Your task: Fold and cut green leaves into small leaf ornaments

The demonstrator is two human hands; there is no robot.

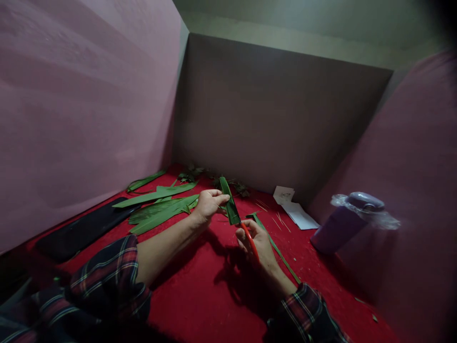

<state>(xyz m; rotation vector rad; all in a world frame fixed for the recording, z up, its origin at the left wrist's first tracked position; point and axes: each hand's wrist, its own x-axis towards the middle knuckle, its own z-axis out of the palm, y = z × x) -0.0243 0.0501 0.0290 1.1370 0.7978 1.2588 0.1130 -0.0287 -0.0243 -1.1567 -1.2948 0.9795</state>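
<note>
My left hand (210, 205) pinches a strip of green leaf (232, 212) along its left edge, holding it up above the red cloth. My right hand (259, 240) is closed on the red-orange handles of a pair of scissors (251, 242). The dark blades point up at the lower end of the leaf strip and touch or overlap it; whether they are cutting into it I cannot tell. Several long green leaves (162, 214) lie on the cloth to the left of my left hand. A thin green strip (276, 247) lies just right of my right hand.
A purple container (339, 228) with clear plastic round its top stands at right. White papers (300, 215) and several thin sticks (280, 220) lie near it. Small leafy sprigs (193, 174) are at the back, a dark flat object (85, 228) at left. Panels enclose the red cloth (200, 295).
</note>
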